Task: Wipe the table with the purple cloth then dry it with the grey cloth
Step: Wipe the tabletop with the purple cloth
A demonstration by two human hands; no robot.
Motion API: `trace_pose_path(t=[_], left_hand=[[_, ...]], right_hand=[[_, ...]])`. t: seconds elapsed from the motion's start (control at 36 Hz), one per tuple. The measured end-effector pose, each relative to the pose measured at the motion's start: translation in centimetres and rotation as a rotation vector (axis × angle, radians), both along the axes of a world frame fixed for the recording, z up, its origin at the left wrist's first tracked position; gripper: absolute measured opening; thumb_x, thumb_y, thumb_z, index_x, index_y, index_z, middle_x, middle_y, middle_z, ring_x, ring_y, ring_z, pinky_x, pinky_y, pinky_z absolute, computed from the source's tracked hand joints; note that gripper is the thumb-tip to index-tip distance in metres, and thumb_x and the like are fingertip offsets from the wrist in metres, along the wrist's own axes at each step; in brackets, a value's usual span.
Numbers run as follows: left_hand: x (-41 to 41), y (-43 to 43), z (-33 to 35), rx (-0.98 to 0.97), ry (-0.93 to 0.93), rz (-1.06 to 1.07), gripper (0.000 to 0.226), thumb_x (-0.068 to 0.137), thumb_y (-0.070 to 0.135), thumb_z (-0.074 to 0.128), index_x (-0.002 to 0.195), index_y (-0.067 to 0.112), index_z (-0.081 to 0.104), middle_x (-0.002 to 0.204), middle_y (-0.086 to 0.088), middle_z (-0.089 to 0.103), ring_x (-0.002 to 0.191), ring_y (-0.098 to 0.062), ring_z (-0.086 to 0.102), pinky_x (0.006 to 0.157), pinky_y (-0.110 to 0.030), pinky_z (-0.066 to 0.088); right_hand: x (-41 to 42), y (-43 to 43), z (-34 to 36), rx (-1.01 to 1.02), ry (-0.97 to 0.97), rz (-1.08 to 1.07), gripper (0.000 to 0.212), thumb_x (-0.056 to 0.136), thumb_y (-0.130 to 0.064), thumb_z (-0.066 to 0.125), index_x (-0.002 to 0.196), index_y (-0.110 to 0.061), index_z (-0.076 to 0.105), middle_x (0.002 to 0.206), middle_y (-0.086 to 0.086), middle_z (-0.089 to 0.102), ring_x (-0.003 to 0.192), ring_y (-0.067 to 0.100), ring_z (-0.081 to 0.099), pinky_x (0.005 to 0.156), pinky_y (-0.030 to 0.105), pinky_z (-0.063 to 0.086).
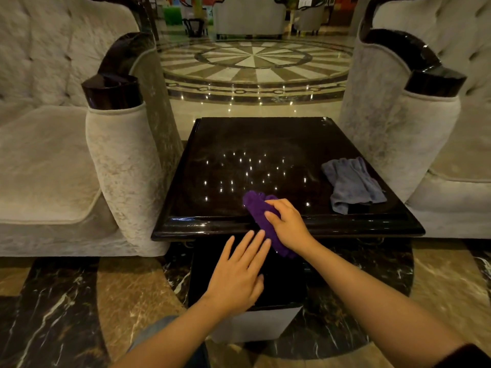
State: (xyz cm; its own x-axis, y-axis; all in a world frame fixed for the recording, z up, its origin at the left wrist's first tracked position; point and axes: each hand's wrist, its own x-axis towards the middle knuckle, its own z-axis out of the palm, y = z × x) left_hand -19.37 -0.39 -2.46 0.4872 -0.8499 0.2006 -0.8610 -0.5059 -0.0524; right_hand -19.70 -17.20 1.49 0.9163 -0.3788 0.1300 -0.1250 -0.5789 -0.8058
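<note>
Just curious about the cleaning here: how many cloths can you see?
2. A purple terry cloth is gripped by the right hand at the dark glossy table's near edge; a crumpled grey cloth lies on its right side. None seem hidden.

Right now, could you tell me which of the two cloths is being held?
The purple cloth, gripped by the right hand at the table's near edge; the grey cloth lies untouched.

The scene is seen through a single wide-angle camera worn on the head, aimed forward and steeply down. The near edge of the dark table (265, 144) is viewed from close above, while its far edge and the floor beyond are taken in farther off.
</note>
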Motion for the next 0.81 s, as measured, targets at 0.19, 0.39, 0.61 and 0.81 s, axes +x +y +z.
trace_pose_path(t=[0.19,0.39,0.61,0.81], left_hand=[[0.0,-0.4,-1.2,0.255,-0.005,-0.039,0.062,0.078,0.051,0.049,0.133,0.023,0.046,0.152,-0.001,0.021,0.141,-0.02,0.01,0.112,-0.053,0.013],[1.6,0.0,-0.4,0.046,-0.074,0.007,0.02,0.068,0.038,0.07,0.082,0.026,0.076,0.115,-0.002,0.07,0.11,-0.016,0.064,0.086,-0.048,0.053],[8.8,-2.4,3.7,-0.29,0.028,0.186,0.036,0.081,0.034,0.051,0.101,0.012,0.071,0.124,-0.017,0.063,0.113,-0.033,0.061,0.092,-0.055,0.047],[16.2,-3.6,2.9,-0.133,0.324,0.503,0.055,0.095,0.046,0.032,0.146,0.032,0.016,0.159,0.001,0.005,0.147,-0.019,0.002,0.117,-0.05,0.006]], right_hand=[[0.6,-0.4,0.0,0.051,0.004,-0.003,0.034,0.094,-0.012,0.044,0.128,-0.009,0.047,0.128,0.009,0.047,0.115,0.02,0.048,0.095,0.027,0.038],[0.8,-1.8,-0.1,0.025,-0.023,0.017,0.034,0.093,-0.012,0.046,0.126,-0.009,0.049,0.124,0.006,0.049,0.11,0.015,0.047,0.093,0.025,0.036],[2.5,-5.8,2.3,-0.026,-0.135,-0.007,0.031,0.09,-0.01,0.051,0.12,-0.008,0.055,0.109,0.0,0.05,0.103,0.013,0.049,0.088,0.022,0.034],[6.5,-14.5,5.6,-0.238,-0.112,-0.217,0.035,0.091,-0.012,0.051,0.124,-0.003,0.051,0.125,0.019,0.05,0.115,0.03,0.05,0.093,0.022,0.032]])
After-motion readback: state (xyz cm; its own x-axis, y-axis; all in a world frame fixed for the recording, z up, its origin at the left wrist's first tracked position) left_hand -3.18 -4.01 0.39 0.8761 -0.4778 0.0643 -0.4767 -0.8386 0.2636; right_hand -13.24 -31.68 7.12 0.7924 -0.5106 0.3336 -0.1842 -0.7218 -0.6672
